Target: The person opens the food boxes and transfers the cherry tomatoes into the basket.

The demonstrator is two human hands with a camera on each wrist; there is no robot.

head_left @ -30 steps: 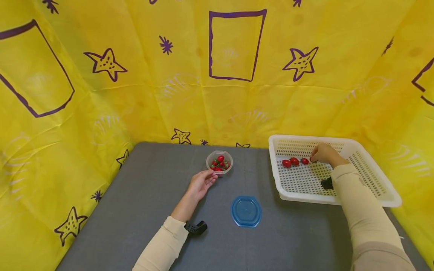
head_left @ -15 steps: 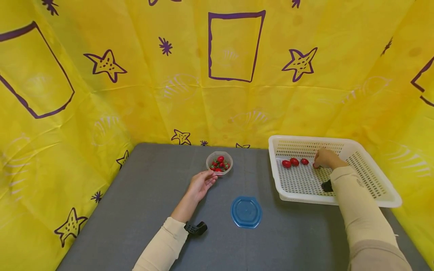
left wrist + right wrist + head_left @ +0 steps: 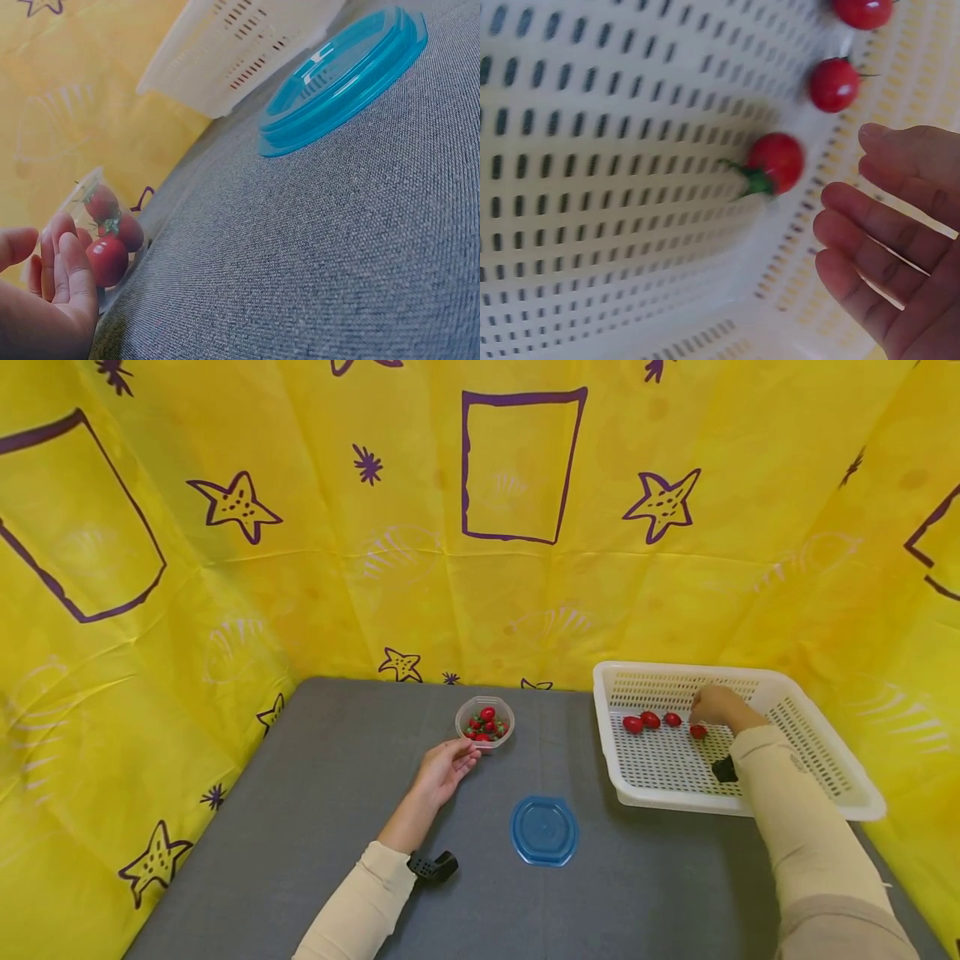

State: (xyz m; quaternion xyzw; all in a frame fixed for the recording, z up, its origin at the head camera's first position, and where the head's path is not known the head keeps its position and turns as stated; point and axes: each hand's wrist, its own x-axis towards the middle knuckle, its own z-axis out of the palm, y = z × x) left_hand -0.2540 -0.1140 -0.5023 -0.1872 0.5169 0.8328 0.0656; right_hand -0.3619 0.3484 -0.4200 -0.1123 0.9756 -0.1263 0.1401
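Note:
My left hand (image 3: 444,772) has its fingertips at the near side of a small clear container (image 3: 461,720) of cherry tomatoes. Red fruit with green stems shows behind those relaxed fingers in the left wrist view, and the thumb stands apart. Over the far part of a white basket (image 3: 652,797), my right hand (image 3: 717,706) has its fingers spread with nothing between them. A cherry tomato (image 3: 777,163) with a green stem lies beside its fingertips, apart from them. Several more tomatoes, one a cherry tomato (image 3: 632,724), lie to the left on the basket floor.
A blue lid (image 3: 544,831) lies on the grey tabletop (image 3: 337,793) between the two arms. The basket's raised, slotted walls surround the right hand. Yellow patterned cloth (image 3: 517,602) hangs behind the table and along its sides.
My right hand, earlier with its fingertips at a cherry tomato, has drawn back from it. That tomato now lies slightly nearer and right on the basket floor. My left hand stays still.

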